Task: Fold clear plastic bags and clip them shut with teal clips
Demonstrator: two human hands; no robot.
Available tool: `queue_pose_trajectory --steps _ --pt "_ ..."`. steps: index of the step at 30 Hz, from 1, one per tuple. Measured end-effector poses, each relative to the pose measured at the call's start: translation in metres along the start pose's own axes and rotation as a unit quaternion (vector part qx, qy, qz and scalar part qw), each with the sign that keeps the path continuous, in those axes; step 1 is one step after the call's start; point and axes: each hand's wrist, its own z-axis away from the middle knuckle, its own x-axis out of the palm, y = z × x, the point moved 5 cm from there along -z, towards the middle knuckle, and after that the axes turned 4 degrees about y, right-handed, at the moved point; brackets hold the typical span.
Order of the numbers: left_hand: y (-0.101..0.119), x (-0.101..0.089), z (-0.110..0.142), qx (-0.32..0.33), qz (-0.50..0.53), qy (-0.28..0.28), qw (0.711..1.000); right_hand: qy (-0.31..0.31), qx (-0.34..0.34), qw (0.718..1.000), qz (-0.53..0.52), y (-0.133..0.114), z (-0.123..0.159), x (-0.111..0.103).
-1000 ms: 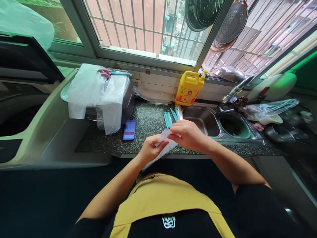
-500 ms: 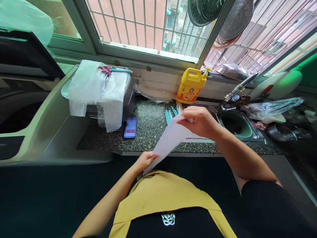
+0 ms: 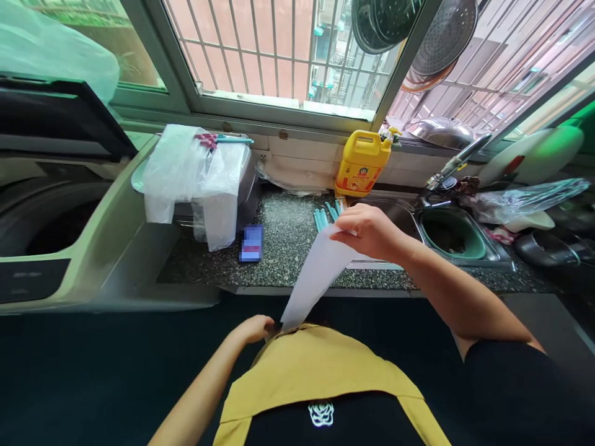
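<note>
A long white plastic bag is stretched taut between my two hands in front of my yellow apron. My right hand pinches its upper end above the counter edge, close to the sink. My left hand is closed on the bag's lower end down by my waist. Several teal chopsticks lie on the speckled counter just beyond my right hand.
A yellow detergent jug stands by the wall. A green basin sits in the sink under the tap. A grey cooker draped with plastic bags, a blurred phone and a washing machine are at left.
The bag went from bunched between both hands to pulled out long. My left hand slid down toward my waist while my right hand stayed up near the sink.
</note>
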Motion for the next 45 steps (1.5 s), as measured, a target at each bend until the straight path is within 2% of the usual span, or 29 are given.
queue_pose_trajectory --steps 2,3,4,6,8,9,11,13,15,18,20,22,25,28,32,35,36,39,41,45 --pt "0.029 -0.039 0.001 0.021 0.003 0.026 0.999 -0.024 -0.008 1.000 -0.007 -0.001 -0.001 0.010" --pt "0.053 -0.059 0.002 0.056 0.018 0.051 0.997 -0.035 -0.012 0.999 -0.010 -0.002 -0.003 0.015" --pt "0.084 -0.080 0.005 0.143 0.060 0.098 0.983 -0.045 -0.015 0.999 -0.011 -0.005 -0.005 0.020" --pt "0.148 -0.108 0.016 0.305 0.106 0.156 0.933 -0.055 -0.020 0.998 -0.008 -0.010 -0.010 0.028" --pt "0.199 -0.118 0.027 0.396 0.084 0.176 0.897 -0.053 -0.016 0.998 -0.008 -0.016 -0.014 0.029" --pt "0.216 -0.120 0.030 0.410 0.066 0.203 0.887 -0.045 -0.007 0.999 -0.013 -0.017 -0.015 0.028" --pt "0.236 -0.121 0.034 0.414 0.059 0.253 0.873 -0.005 0.024 0.998 -0.050 -0.015 -0.011 0.020" --pt "0.239 -0.122 0.036 0.409 0.092 0.283 0.863 0.062 0.058 0.988 -0.132 -0.008 -0.001 0.014" --pt "0.237 -0.125 0.036 0.409 0.140 0.286 0.855 0.124 0.078 0.963 -0.227 0.000 0.012 0.016" --pt "0.238 -0.129 0.037 0.415 0.176 0.273 0.850 0.174 0.113 0.924 -0.320 0.010 0.029 0.042" --pt "0.242 -0.131 0.038 0.413 0.173 0.266 0.853 0.203 0.154 0.904 -0.343 0.014 0.036 0.061" --pt "0.246 -0.131 0.038 0.403 0.163 0.252 0.865 0.215 0.180 0.895 -0.347 0.015 0.039 0.073" --pt "0.249 -0.129 0.035 0.392 0.152 0.222 0.880 0.211 0.178 0.895 -0.350 0.012 0.039 0.075" --pt "0.247 -0.129 0.035 0.393 0.149 0.222 0.880 0.244 0.172 0.894 -0.334 0.011 0.041 0.065" --pt "0.252 -0.135 0.042 0.400 0.095 0.264 0.873 0.263 0.177 0.905 -0.282 0.009 0.042 0.058" --pt "0.272 -0.141 0.053 0.425 -0.002 0.306 0.852 0.241 0.151 0.924 -0.257 0.002 0.037 0.056" --pt "0.280 -0.141 0.055 0.435 -0.029 0.299 0.849 0.236 0.138 0.929 -0.251 0.000 0.035 0.055" --pt "0.300 -0.136 0.051 0.459 -0.056 0.211 0.861 0.233 0.115 0.931 -0.255 -0.004 0.032 0.055" --pt "0.307 -0.136 0.048 0.470 -0.072 0.172 0.863 0.232 0.112 0.930 -0.260 -0.001 0.033 0.061" --pt "0.309 -0.140 0.048 0.491 -0.166 0.184 0.835 0.234 0.098 0.935 -0.248 0.010 0.049 0.088"
